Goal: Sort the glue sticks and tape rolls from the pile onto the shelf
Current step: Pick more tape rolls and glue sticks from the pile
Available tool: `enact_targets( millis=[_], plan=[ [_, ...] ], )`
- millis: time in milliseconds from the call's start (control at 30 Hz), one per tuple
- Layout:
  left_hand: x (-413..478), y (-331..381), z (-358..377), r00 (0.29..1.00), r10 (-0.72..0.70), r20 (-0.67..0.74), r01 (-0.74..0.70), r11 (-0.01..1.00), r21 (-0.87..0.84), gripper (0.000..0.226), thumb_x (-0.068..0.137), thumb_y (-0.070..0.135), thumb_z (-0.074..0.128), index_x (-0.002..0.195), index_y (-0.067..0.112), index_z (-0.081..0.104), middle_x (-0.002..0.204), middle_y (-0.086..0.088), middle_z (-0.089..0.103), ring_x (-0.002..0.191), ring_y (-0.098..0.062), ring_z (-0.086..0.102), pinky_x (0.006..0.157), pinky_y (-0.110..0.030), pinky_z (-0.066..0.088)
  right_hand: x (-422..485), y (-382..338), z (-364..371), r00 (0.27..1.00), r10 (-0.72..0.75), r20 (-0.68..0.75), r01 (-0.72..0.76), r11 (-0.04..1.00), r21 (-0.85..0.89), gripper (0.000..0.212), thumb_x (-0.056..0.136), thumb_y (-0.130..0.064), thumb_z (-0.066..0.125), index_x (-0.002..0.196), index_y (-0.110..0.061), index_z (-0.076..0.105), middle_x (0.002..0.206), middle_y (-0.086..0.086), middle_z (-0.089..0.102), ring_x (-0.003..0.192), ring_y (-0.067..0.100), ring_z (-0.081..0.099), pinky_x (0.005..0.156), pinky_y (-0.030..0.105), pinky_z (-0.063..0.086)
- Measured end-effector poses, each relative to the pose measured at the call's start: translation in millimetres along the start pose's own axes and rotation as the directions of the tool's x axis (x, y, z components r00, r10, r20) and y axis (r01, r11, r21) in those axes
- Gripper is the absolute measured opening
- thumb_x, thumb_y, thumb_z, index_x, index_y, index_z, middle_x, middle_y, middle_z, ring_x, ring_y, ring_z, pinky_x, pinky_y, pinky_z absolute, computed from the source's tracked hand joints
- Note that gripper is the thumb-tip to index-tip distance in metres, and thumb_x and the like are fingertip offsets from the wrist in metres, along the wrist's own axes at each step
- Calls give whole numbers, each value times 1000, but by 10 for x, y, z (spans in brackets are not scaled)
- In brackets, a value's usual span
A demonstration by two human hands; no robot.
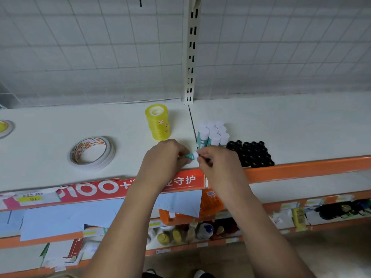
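Sorting well along: white-capped glue stick cluster (212, 135) stands upright near the shelf (301, 125) front edge, yellow tape stack (157, 122) behind, flat tape rolls (92, 153) left. No pile in view. Your left hand (166, 157) grips one teal glue stick (191, 156) sideways above the front edge; your right hand (218, 163) pinches its white end.

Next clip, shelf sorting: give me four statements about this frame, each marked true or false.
1. The left hand and right hand hold one glue stick between them. True.
2. The yellow tape stack lies on its side. False: it stands upright.
3. The white-capped glue sticks stand upright on the shelf. True.
4. The white tape roll sits on the yellow tape stack. False: it lies flat on the shelf, apart, to its left.
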State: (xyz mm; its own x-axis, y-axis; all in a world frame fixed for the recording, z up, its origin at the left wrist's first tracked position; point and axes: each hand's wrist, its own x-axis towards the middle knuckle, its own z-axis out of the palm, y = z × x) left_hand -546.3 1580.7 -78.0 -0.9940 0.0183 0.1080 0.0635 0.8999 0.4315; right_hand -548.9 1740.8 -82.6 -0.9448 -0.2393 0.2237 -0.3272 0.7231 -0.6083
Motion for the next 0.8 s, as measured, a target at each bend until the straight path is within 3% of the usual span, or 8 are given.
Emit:
enact_targets(
  millis=[167,267,400,533,633,733,800],
  plan=[
    [19,15,-125,994,105,5,-104,988,-115,18,87,29,68,104,26,72,97,4,62,85,-15,57,76,-36,47,29,-39,34,999,43,-17,-43,999,5,14,95,-21,59,92,-13,70,76,1,68,68,13,62,68,38,53],
    [32,30,-141,992,124,13,-121,984,-133,17,88,27,68,104,24,72,98,4,62,85,-15,57,77,-37,48,29,-44,36,995,81,-59,-78,995,63,12,94,-21,63,101,-13,69,83,1,71,73,11,65,71,32,55],
    [29,61,-133,988,152,14,-148,975,-165,17,87,24,69,103,22,71,96,3,61,84,-17,57,78,-40,49,-8,-32,11,996,63,-64,-57,994,93,27,93,-19,64,119,-19,64,98,-3,71,83,7,65,77,26,55],
    [31,85,-112,985,173,-7,-171,966,-192,18,83,23,73,102,22,72,94,5,60,86,-15,57,79,-40,49,-27,25,-22,999,52,-8,-51,996,79,27,94,-16,62,121,-22,65,95,-3,71,78,3,62,69,12,49],
    [17,55,-111,994,91,-59,-102,971,-216,30,80,34,76,105,19,71,97,5,63,86,-12,58,78,-31,49,-38,94,-69,994,107,-3,-107,990,97,26,96,-15,60,121,-19,65,96,0,70,76,3,60,63,3,43],
    [10,41,-149,995,-15,-97,-16,949,-316,32,76,37,79,102,21,71,85,8,64,72,-4,57,64,-12,43,-52,124,-102,995,95,-13,-93,990,101,22,94,-16,62,115,-17,68,94,1,71,80,8,63,66,10,47],
    [15,88,-181,987,-71,-141,6,909,-417,28,74,32,82,98,25,70,79,13,61,66,1,56,60,-7,40,-71,127,-113,997,76,-2,-75,991,113,15,92,-19,65,105,-14,72,87,0,72,80,11,65,74,29,54]
  ],
)
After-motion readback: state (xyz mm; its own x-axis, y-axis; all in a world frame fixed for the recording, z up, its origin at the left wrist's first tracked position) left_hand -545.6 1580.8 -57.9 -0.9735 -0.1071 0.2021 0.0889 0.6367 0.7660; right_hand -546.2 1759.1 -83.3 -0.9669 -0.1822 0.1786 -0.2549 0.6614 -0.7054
